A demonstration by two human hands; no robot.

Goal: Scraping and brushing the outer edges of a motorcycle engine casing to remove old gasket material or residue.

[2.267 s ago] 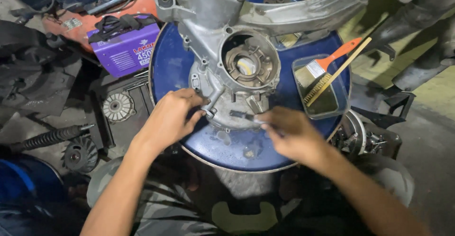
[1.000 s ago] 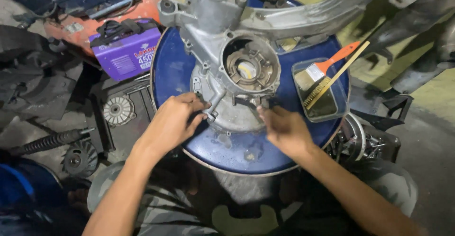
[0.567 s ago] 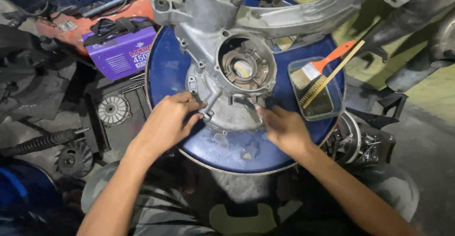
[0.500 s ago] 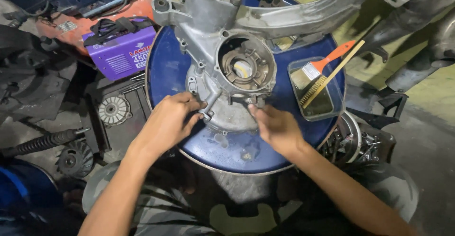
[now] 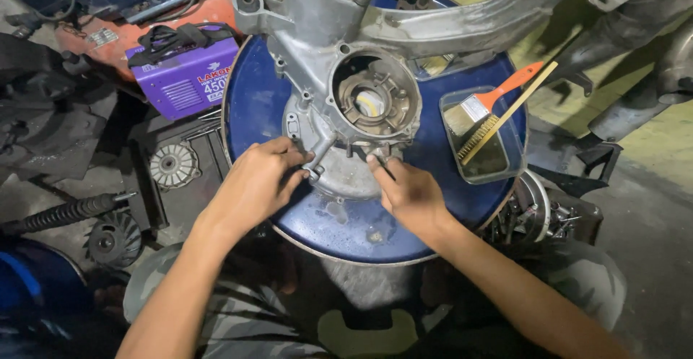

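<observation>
A grey metal engine casing (image 5: pixel 339 77) with a round open housing (image 5: pixel 375 103) lies on top of a blue drum lid (image 5: pixel 253 106). My left hand (image 5: pixel 253 186) rests on the casing's near left edge, fingers curled against a casing lug. My right hand (image 5: pixel 408 193) pinches a thin dark tool (image 5: pixel 386 170) whose tip meets the casing's lower rim just under the round housing. Both forearms reach in from the bottom of the view.
A shallow tray (image 5: pixel 498 164) with an orange-handled paintbrush (image 5: pixel 491 103) and a wooden-backed wire brush (image 5: pixel 505 117) sits on the lid's right side. A purple box-shaped machine (image 5: pixel 184 77) stands at the left. Dark engine parts, a finned wheel (image 5: pixel 173 164) and a spring (image 5: pixel 65 215) lie on the floor.
My right hand has shifted left and up along the casing's lower rim, bringing the thin tool under the round housing. The left hand has stayed on the casing's edge.
</observation>
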